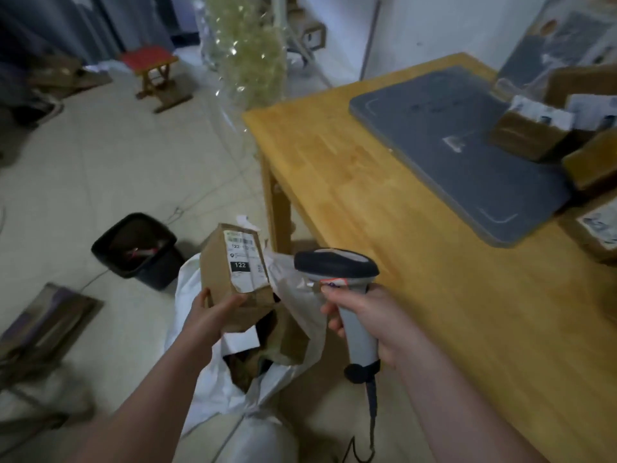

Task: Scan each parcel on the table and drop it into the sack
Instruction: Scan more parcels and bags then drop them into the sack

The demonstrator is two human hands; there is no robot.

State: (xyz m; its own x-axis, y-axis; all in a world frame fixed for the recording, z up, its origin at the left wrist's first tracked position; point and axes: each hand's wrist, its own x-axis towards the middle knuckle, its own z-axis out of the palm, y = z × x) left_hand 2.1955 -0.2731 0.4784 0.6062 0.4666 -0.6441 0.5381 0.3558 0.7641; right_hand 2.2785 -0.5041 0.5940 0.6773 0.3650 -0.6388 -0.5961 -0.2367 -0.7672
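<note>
The left hand (213,315) gripped a brown cardboard parcel (238,265) by its near end, thumb on the top face and fingers curled round the left side, holding it tilted with its white shipping label (245,262) facing up; a black box on the label read 122. Just to the right, the right hand (370,322) was wrapped round the grey handle of a barcode scanner (337,265), index finger at the trigger, the dark head of the scanner pointing left toward the parcel and its cable trailing down toward the near edge. Directly beneath the parcel stood the white sack (200,379) on the floor, its mouth open, with brown parcels and a white slip showing inside. To the right ran the wooden bench (384,212), carrying a grey mat (450,155) and, at its far right end, a cluster of more brown parcels (527,132) with white labels. On the tiled floor to the left of the sack sat a black bin (137,248), with flattened cardboard (43,325) near the left edge and a small red-topped wooden stool (157,75) far off at the back.
</note>
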